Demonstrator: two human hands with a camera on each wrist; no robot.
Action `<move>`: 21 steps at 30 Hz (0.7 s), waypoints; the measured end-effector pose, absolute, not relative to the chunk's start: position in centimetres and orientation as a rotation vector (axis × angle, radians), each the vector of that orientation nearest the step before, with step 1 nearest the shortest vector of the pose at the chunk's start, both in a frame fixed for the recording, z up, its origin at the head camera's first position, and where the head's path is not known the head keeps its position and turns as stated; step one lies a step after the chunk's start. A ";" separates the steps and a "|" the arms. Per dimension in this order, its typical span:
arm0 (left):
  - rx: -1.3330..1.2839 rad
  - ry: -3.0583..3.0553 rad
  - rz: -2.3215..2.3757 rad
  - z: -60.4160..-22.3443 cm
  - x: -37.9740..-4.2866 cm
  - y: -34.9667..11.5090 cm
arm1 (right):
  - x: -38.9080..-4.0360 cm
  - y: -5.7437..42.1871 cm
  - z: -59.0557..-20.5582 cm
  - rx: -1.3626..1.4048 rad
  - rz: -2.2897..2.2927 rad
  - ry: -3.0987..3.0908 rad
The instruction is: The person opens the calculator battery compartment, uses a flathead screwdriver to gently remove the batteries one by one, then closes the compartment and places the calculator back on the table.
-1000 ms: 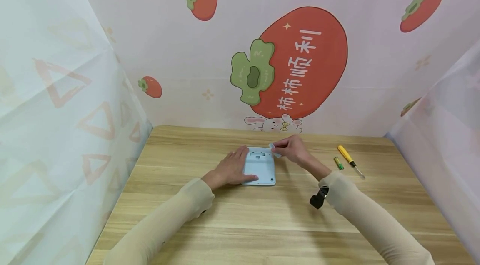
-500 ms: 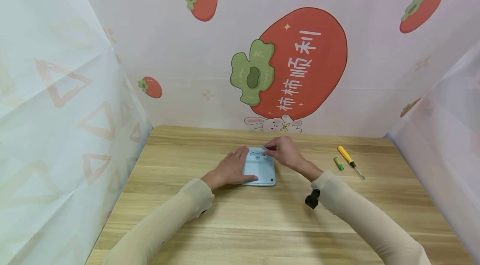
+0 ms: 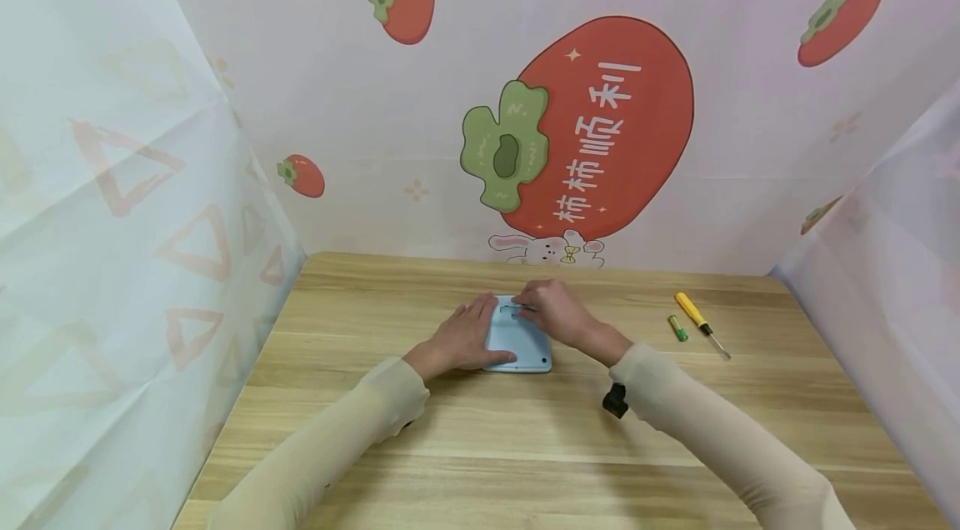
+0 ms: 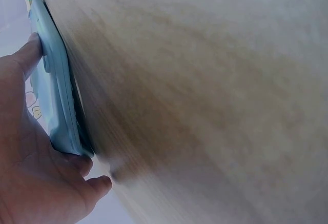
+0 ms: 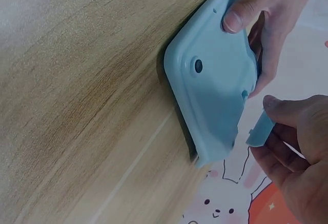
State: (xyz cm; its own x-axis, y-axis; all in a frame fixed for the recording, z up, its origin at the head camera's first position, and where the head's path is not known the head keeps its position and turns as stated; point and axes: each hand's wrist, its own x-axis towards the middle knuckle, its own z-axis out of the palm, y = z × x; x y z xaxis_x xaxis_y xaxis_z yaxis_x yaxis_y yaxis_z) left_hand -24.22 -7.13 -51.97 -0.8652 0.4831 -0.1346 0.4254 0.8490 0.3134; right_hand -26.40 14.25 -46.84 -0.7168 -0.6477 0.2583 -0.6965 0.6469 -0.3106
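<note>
A flat, light blue plastic device (image 3: pixel 523 347) lies on the table with its underside up. It has rounded corners, a small round black foot (image 5: pixel 199 66) and a battery compartment along its far edge. My left hand (image 3: pixel 467 336) grips the device's left side, its thumb (image 5: pixel 233 22) lying on the underside. The right hand (image 3: pixel 561 312) pinches a small light blue battery cover (image 5: pixel 262 130) between thumb and fingers, right over the compartment. In the head view this hand hides most of the cover and part of the compartment.
To the right on the wooden table (image 3: pixel 480 463) lies a green battery (image 3: pixel 677 327). Beside it is a screwdriver (image 3: pixel 699 322) with a yellow handle. A printed wall covering (image 3: pixel 375 113) rises behind the table's far edge.
My right hand has moved left with the battery cover, from the device's right edge to over the compartment. The left hand and the device have stayed in place.
</note>
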 end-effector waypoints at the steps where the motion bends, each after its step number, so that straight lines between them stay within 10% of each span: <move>1: 0.704 2.819 0.407 -52.0 -24.2 -7.1 | -26.4 14.2 -46.9 1.124 0.598 -2.739; 21: 0.712 2.810 0.408 -52.6 -24.6 -7.1 | -26.9 13.0 -47.8 1.136 0.526 -2.768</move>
